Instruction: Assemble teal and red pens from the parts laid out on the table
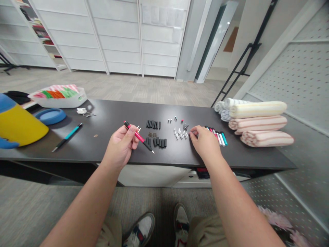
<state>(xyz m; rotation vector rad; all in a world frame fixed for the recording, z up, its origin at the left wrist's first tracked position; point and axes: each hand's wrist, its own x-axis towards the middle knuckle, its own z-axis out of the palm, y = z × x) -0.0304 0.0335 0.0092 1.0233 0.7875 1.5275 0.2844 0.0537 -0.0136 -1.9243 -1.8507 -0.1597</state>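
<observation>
At the near edge of a dark table (84, 151), above a pair of sneakers (140, 228) on grey carpet, a person's left hand (120, 142) is closed around a red pen (138, 136), its black tip pointing to four o'clock and its red end to ten o'clock. Just past the tip lies a row of black sleeves (157, 141). The right hand (204, 140) rests palm down, fingertips drawn narrow at the three o'clock edge of a scatter of small silver parts (180, 133); whether they grip one cannot be told. At two o'clock from that hand, just beside it, several pens (219, 136) lie side by side. Farther back, at twelve o'clock from the red pen, sits a second row of black sleeves (153, 124). A teal pen (67, 137) lies alone at nine o'clock from the left hand, well apart. Beyond it are a blue dish (50, 116), a yellow and blue object (20, 127) and a white tray (59, 103) of coloured items. Rolled towels (259, 123) are stacked at the table's right end
</observation>
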